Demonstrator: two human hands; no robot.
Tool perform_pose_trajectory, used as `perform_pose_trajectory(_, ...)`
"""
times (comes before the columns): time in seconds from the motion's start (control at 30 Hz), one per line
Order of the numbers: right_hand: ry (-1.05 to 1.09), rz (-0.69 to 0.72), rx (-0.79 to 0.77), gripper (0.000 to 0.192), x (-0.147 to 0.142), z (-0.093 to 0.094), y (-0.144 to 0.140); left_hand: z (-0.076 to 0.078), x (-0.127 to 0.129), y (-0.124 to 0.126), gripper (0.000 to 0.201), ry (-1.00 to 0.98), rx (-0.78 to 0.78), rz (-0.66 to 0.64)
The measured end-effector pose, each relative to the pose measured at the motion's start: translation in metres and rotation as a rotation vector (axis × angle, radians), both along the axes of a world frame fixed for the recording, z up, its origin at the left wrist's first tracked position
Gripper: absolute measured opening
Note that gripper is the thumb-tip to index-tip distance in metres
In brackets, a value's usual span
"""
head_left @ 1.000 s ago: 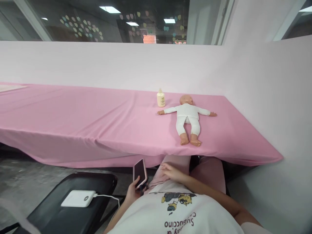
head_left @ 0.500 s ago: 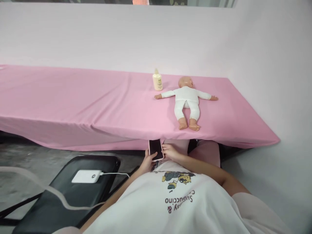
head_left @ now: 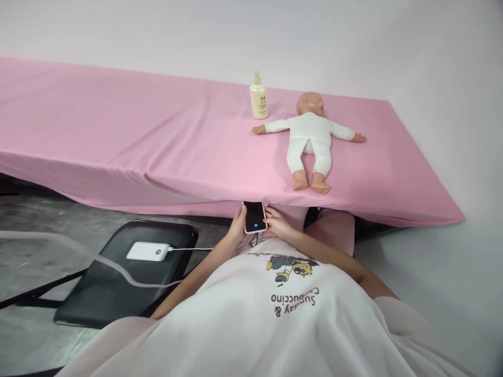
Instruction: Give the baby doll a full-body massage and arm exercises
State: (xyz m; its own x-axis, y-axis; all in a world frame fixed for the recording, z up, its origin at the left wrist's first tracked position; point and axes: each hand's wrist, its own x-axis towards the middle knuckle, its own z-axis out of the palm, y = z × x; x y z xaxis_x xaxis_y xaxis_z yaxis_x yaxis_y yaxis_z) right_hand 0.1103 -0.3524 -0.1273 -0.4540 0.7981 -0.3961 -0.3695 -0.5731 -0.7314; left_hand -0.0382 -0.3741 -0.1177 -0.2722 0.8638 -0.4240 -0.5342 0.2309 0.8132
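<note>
I hold a pink-cased phone (head_left: 254, 217) in my lap, just below the front edge of the pink-covered table (head_left: 137, 141). My left hand (head_left: 237, 226) grips its left side. My right hand (head_left: 276, 222) touches its right edge, fingers on the case. The screen is dark with a small blue dot. On the table above lies a baby doll (head_left: 309, 139) in a white suit, on its back, arms spread. A cream lotion bottle (head_left: 258, 98) stands upright just left of the doll's head.
A black folding chair (head_left: 118, 272) stands to my left with a white power bank (head_left: 149, 251) on its seat and a white cable running toward me. A white wall closes the table's right end and back. The floor is grey.
My left hand brought the phone from my left side to the middle of my lap. My right hand joined it. The view tilted downward and the screen now shows a blue dot.
</note>
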Motion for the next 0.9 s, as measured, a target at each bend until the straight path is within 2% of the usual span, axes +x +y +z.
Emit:
perform_pose_trajectory(0.1, -0.016, 0.002, 0.020, 0.053, -0.002, 0.001, -0.001, -0.004, 0.005, -0.002, 0.041, -0.010, 0.060, 0.026)
perform_pose_trajectory(0.2, -0.002, 0.076, 0.064, 0.062, -0.002, 0.003, -0.002, -0.005, 0.009, -0.004, 0.038, 0.007, 0.101, 0.040)
perform_pose_trajectory(0.3, -0.014, 0.118, 0.117, 0.068, -0.002, 0.004, -0.002, -0.004, 0.010, -0.004, 0.033, 0.013, 0.089, 0.063)
perform_pose_trajectory(0.57, -0.203, 0.107, 0.265, 0.075, -0.004, -0.004, 0.004, 0.001, 0.014, -0.003, 0.023, 0.001, 0.059, 0.091)
perform_pose_trajectory(0.77, -0.179, 0.099, 0.244, 0.074, -0.004, -0.003, 0.003, 0.003, 0.010, 0.000, 0.024, 0.021, 0.020, 0.041)
perform_pose_trajectory(0.9, -0.112, 0.101, 0.143, 0.067, -0.003, -0.001, 0.001, 0.005, 0.006, 0.004, 0.025, 0.012, 0.012, 0.017)
